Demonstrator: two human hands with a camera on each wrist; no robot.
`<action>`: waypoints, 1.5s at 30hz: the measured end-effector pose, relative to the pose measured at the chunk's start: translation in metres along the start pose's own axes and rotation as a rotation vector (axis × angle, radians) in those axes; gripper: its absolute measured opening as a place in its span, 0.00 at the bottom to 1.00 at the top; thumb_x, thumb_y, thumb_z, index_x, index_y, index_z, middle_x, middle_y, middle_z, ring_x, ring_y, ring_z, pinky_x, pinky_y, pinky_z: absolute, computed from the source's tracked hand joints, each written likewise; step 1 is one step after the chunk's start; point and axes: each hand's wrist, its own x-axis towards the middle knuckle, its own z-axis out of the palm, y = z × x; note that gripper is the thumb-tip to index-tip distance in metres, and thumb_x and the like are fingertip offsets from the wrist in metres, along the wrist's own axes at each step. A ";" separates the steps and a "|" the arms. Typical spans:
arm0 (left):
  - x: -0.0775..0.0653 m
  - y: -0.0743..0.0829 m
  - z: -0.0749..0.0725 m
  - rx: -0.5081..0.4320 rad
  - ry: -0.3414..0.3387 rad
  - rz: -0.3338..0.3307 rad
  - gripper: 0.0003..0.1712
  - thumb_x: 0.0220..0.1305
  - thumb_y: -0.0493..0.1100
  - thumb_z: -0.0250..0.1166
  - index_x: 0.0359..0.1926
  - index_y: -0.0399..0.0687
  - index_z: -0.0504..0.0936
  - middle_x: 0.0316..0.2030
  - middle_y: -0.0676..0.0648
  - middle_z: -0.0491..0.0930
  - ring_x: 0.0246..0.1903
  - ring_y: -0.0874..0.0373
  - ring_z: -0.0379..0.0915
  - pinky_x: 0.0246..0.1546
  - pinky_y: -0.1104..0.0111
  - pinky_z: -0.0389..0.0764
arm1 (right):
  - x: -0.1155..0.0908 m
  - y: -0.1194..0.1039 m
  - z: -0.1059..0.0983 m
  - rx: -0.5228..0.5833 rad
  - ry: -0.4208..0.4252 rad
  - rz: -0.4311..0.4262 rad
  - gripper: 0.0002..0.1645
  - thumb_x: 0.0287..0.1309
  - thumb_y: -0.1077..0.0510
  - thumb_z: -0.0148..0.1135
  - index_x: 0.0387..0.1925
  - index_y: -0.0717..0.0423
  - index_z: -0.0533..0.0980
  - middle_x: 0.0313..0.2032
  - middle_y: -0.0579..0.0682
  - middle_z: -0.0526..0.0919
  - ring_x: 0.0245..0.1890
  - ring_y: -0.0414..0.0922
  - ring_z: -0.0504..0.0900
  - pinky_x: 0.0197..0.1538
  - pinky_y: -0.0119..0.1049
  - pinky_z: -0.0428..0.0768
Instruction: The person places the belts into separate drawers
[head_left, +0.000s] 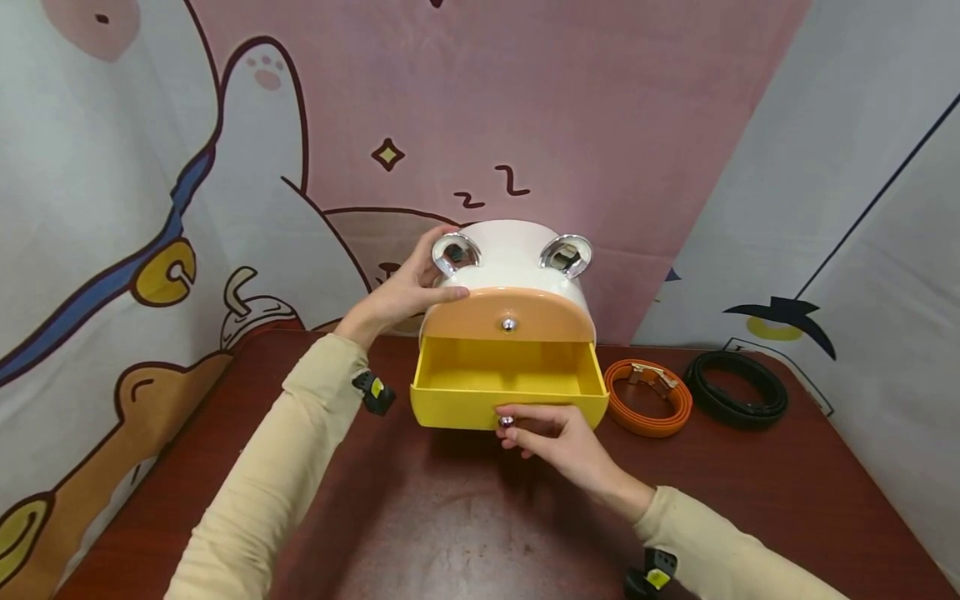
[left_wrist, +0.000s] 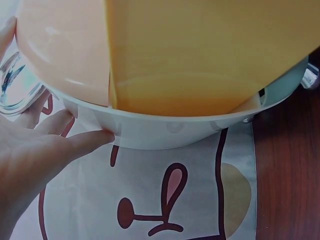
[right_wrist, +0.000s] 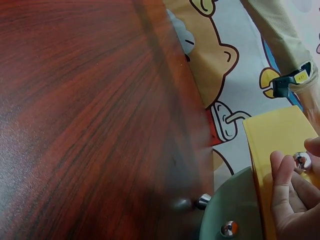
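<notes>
A small drawer cabinet [head_left: 510,254] with a white top, silver ring-shaped eyes and an orange upper drawer front [head_left: 465,321] stands on the table. Its yellow drawer [head_left: 450,408] is pulled out, and the inside bottom shows. My left hand [head_left: 401,292] rests on the cabinet's upper left side around one silver eye [head_left: 455,252], fingers spread and mostly straight. With thumb and fingers my right hand [head_left: 558,437] pinches the silver knob [right_wrist: 301,161] on the yellow drawer's front. A green lower section [right_wrist: 232,205] shows in the right wrist view.
Right of the cabinet lie a coiled orange belt [head_left: 648,421] with a metal buckle and a coiled black belt [head_left: 737,412]. The dark red-brown table [head_left: 465,533] stretches in front. A printed cloth [head_left: 600,125] hangs close behind the cabinet.
</notes>
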 end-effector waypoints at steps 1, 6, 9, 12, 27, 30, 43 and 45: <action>0.000 0.000 0.000 -0.003 -0.005 0.004 0.51 0.61 0.32 0.66 0.74 0.54 0.42 0.70 0.47 0.56 0.69 0.57 0.52 0.66 0.59 0.57 | 0.000 0.000 0.000 -0.004 -0.003 -0.007 0.19 0.63 0.64 0.62 0.54 0.68 0.77 0.41 0.60 0.85 0.38 0.45 0.85 0.37 0.36 0.82; 0.001 0.000 -0.001 -0.019 -0.016 0.019 0.51 0.61 0.30 0.66 0.74 0.53 0.42 0.69 0.46 0.57 0.68 0.56 0.54 0.67 0.58 0.55 | -0.003 -0.002 0.002 -0.012 -0.009 -0.019 0.19 0.63 0.64 0.62 0.54 0.69 0.77 0.42 0.65 0.83 0.37 0.44 0.85 0.37 0.36 0.82; 0.001 0.000 -0.001 -0.016 -0.013 0.013 0.51 0.61 0.31 0.66 0.74 0.54 0.43 0.69 0.46 0.57 0.68 0.56 0.55 0.67 0.58 0.55 | -0.004 -0.001 0.002 -0.003 -0.010 -0.022 0.19 0.63 0.65 0.62 0.54 0.69 0.77 0.43 0.64 0.83 0.38 0.44 0.85 0.37 0.36 0.82; 0.001 0.000 -0.002 -0.007 -0.013 0.010 0.51 0.61 0.32 0.67 0.74 0.54 0.43 0.69 0.46 0.57 0.67 0.55 0.56 0.67 0.57 0.56 | -0.006 0.000 0.003 0.009 -0.010 -0.027 0.19 0.62 0.66 0.62 0.54 0.70 0.77 0.43 0.62 0.84 0.38 0.44 0.85 0.36 0.37 0.82; -0.001 -0.001 -0.003 0.003 -0.012 0.006 0.51 0.60 0.32 0.67 0.74 0.57 0.45 0.70 0.47 0.57 0.67 0.53 0.57 0.67 0.58 0.55 | -0.013 -0.001 0.010 0.034 0.007 -0.030 0.19 0.62 0.66 0.62 0.53 0.71 0.76 0.44 0.67 0.82 0.39 0.45 0.85 0.36 0.36 0.82; -0.001 0.000 -0.003 0.000 -0.017 0.010 0.50 0.60 0.32 0.67 0.74 0.59 0.46 0.70 0.47 0.57 0.67 0.54 0.56 0.67 0.58 0.55 | -0.014 -0.001 0.012 0.040 0.010 -0.033 0.19 0.62 0.66 0.62 0.53 0.72 0.76 0.43 0.64 0.83 0.38 0.45 0.85 0.36 0.36 0.82; 0.000 0.001 -0.002 -0.004 -0.013 0.002 0.51 0.60 0.31 0.67 0.74 0.56 0.45 0.69 0.47 0.57 0.67 0.54 0.57 0.67 0.61 0.54 | -0.021 -0.002 0.018 0.059 0.018 -0.040 0.19 0.61 0.67 0.62 0.53 0.72 0.76 0.43 0.67 0.82 0.38 0.46 0.85 0.37 0.36 0.82; -0.001 0.001 -0.002 -0.003 -0.013 0.000 0.51 0.60 0.31 0.67 0.74 0.57 0.45 0.69 0.47 0.57 0.67 0.54 0.57 0.67 0.61 0.55 | -0.022 -0.002 0.018 0.054 0.018 -0.039 0.19 0.61 0.67 0.63 0.53 0.72 0.76 0.43 0.65 0.83 0.38 0.47 0.85 0.37 0.36 0.82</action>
